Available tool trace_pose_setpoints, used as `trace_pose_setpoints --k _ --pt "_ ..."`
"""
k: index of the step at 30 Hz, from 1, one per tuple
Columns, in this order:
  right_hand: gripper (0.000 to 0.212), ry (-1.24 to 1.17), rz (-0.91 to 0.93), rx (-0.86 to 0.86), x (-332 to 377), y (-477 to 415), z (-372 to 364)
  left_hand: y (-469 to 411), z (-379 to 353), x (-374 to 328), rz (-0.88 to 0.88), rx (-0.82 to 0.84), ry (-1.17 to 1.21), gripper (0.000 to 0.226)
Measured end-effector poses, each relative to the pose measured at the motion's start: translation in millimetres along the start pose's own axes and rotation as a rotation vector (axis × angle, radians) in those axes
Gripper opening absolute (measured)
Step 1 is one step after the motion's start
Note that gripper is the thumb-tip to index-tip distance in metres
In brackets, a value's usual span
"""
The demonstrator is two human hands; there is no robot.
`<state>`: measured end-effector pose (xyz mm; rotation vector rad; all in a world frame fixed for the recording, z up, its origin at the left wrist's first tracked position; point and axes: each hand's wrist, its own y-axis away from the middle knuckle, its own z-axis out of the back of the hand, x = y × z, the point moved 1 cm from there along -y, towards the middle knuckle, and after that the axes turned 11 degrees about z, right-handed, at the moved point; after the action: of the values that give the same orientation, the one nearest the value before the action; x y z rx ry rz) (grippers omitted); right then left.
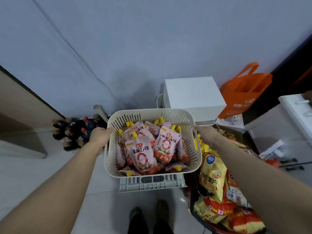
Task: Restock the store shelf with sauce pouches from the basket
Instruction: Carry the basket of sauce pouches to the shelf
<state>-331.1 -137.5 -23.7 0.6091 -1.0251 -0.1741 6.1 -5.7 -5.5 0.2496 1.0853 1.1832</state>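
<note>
A cream slotted plastic basket (196, 150) is held in the air in front of me, above a grey crate. It is full of several pink tomato sauce pouches (143, 155) with yellow caps. My left hand (99, 135) grips the basket's left rim. My right hand (205, 132) grips its right rim, fingers partly hidden behind the wall. No store shelf is in view.
A grey plastic crate (152, 183) sits on the floor under the basket. Dark bottles (74, 132) cluster at the left by the wall. A bin of chip bags (217, 186) lies at the right. A white box (192, 97) and an orange bag (244, 93) stand behind.
</note>
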Motion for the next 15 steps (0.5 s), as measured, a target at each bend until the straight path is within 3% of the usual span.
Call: trace_pose_setpoints --k 7,15 --pt "0.043 -0.290 -0.110 -0.108 -18 -27 -16 -39 -12 12 0.233 0.123 0.217 0.034" --pt "0.044 -0.377 -0.159 -0.169 -19 -33 -27 -58 -15 13 0.392 0.212 0.374 0.038"
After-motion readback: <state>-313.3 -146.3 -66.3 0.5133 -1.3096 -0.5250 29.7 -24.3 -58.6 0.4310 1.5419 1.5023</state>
